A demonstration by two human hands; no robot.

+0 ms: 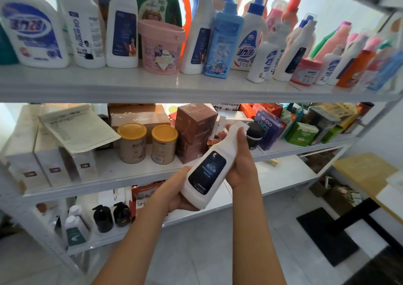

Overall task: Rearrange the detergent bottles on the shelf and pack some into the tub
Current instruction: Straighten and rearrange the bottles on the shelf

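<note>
I hold a white detergent bottle with a dark blue label [209, 167] tilted in front of the middle shelf. My left hand [174, 191] cups its base from below and the left. My right hand [242, 160] grips its neck and shoulder, fingers curled round it. On the top shelf [130, 84] stand several detergent bottles: a big white jug with a blue label [32, 29], white bottles with dark labels [123, 29], a light blue bottle [222, 42], and a pink tub [161, 47] with its lid on among them.
The middle shelf carries two gold-lidded cans [132, 142], brown boxes [194, 130], white boxes and coloured cartons. Dark pump bottles [102, 218] stand on the lower shelf. A wooden table [368, 173] and a black mat [327, 234] lie to the right on the tiled floor.
</note>
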